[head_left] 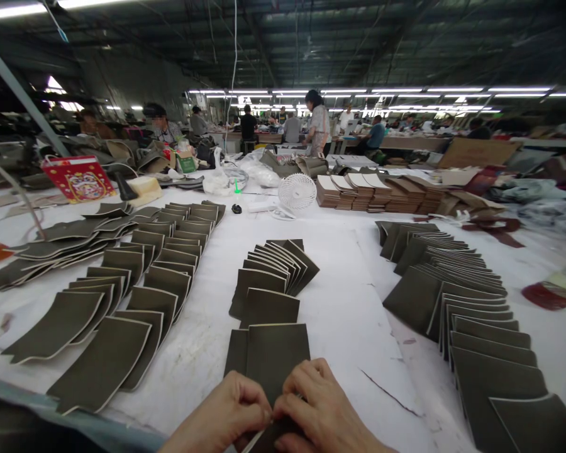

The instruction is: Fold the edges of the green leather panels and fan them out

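At the bottom middle, my left hand (pixel 238 409) and my right hand (pixel 318 406) meet with bent fingers on the edge of a dark olive panel (pixel 268 440). Its pale edge shows between them, and most of it is hidden. Directly beyond my hands lies another flat dark panel (pixel 278 352), overlapping one beside it. Further up the table, a fanned row of similar panels (pixel 259 283) continues away from me. To the left run two rows of overlapping curved panels (pixel 99 362). On the right, a long fanned row of panels (pixel 490 340) bends toward the front.
The white table (pixel 349 302) carries a small white fan (pixel 297 190) and stacks of brown pieces (pixel 372 194) at the back. A red box (pixel 78 178) stands at left. Jars with red contents (pixel 549 294) sit at right. Several people work in the background.
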The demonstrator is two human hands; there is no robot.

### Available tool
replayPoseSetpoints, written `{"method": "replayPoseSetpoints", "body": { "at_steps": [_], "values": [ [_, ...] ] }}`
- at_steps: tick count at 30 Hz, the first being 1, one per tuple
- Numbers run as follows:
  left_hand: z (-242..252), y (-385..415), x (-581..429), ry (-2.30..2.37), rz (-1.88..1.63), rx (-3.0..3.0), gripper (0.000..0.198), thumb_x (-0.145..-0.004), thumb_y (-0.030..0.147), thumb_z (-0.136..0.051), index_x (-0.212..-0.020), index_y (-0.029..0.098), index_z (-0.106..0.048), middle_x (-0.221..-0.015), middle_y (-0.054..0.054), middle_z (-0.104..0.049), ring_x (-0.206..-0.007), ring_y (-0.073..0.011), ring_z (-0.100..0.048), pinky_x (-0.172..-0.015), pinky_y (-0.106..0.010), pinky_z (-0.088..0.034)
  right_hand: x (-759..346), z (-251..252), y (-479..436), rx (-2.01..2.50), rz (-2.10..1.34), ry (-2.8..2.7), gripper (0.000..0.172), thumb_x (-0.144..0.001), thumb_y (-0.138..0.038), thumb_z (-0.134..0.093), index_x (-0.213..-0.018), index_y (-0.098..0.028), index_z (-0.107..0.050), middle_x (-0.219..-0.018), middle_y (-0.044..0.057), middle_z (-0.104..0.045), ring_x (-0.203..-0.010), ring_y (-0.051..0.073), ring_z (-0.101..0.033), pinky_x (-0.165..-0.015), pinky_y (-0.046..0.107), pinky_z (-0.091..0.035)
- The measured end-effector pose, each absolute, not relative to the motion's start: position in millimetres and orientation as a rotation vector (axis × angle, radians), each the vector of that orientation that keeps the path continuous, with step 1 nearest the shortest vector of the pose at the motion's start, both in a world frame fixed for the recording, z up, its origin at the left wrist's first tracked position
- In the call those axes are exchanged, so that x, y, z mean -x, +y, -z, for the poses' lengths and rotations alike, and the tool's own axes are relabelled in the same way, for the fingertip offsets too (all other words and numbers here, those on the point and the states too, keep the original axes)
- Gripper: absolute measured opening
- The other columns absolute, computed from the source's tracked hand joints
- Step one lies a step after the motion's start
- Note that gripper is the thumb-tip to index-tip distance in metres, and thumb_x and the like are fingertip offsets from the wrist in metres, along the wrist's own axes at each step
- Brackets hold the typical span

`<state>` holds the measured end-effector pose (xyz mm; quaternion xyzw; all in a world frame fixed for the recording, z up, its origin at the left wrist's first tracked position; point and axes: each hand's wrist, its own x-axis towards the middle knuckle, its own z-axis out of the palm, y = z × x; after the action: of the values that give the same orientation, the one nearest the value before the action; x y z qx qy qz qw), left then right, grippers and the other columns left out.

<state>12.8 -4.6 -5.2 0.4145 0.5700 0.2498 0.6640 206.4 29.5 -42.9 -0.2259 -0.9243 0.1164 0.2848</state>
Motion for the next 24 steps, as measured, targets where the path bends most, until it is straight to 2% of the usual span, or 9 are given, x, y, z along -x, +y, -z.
{"method": "replayPoseSetpoints", "body": {
  "at_steps": [6,14,18,21,24],
  "values": [
    [15.9,-4.5,-15.4,1.354,-0.463,-1.146,0.018,-0.056,0.029,-0.049,-0.055,0.015,-0.059,-0.045,0.004,-0.042,-0.046,-0.0102,-0.034,-0.046,-0.024,-0.021,-201.1,55.1,29.5,0.544,-0.222,-2.414,0.028,-0.080,-0.040,-0.078,-0.081,-0.021,-0.057,-0.078,-0.003,-0.056,-0.073,0.016,-0.049,-0.069,0.034,-0.026],
    [24.3,-7.7,-20.0,1.411,-0.424,-1.411,0.020,-0.063,0.024,-0.043,-0.053,0.014,-0.058,-0.050,0.005,-0.039,-0.053,-0.0095,-0.034,-0.049,-0.024,-0.022,-200.2,36.3,34.7,0.550,-0.378,-2.684,0.034,-0.069,-0.034,-0.086,-0.074,-0.020,-0.056,-0.080,-0.002,-0.056,-0.079,0.017,-0.048,-0.070,0.034,-0.028],
    [17.0,-0.4,-15.9,1.602,-0.392,-1.561,0.021,-0.066,0.021,-0.042,-0.056,0.015,-0.060,-0.055,0.003,-0.048,-0.058,-0.0120,-0.045,-0.054,-0.024,-0.026,-195.8,37.3,31.9,0.465,-0.198,-2.658,0.036,-0.073,-0.041,-0.083,-0.073,-0.020,-0.053,-0.079,-0.002,-0.054,-0.078,0.018,-0.047,-0.068,0.034,-0.030],
    [1.6,6.4,-6.6,1.685,-0.422,-1.584,0.020,-0.067,0.021,-0.042,-0.059,0.016,-0.059,-0.057,0.002,-0.050,-0.060,-0.0132,-0.047,-0.055,-0.024,-0.026,-194.1,20.1,24.8,0.349,0.028,-2.494,0.032,-0.084,-0.026,-0.072,-0.066,-0.018,-0.047,-0.070,-0.002,-0.047,-0.068,0.016,-0.040,-0.064,0.032,-0.030],
    [-18.3,9.8,-1.8,1.471,-0.420,-1.437,0.017,-0.068,0.025,-0.045,-0.061,0.016,-0.057,-0.052,0.004,-0.042,-0.051,-0.0115,-0.039,-0.048,-0.023,-0.024,-197.2,-15.6,19.3,0.312,-0.043,-2.472,0.027,-0.089,-0.015,-0.064,-0.069,-0.017,-0.047,-0.073,-0.001,-0.049,-0.069,0.015,-0.041,-0.063,0.030,-0.033]
  ]
}}
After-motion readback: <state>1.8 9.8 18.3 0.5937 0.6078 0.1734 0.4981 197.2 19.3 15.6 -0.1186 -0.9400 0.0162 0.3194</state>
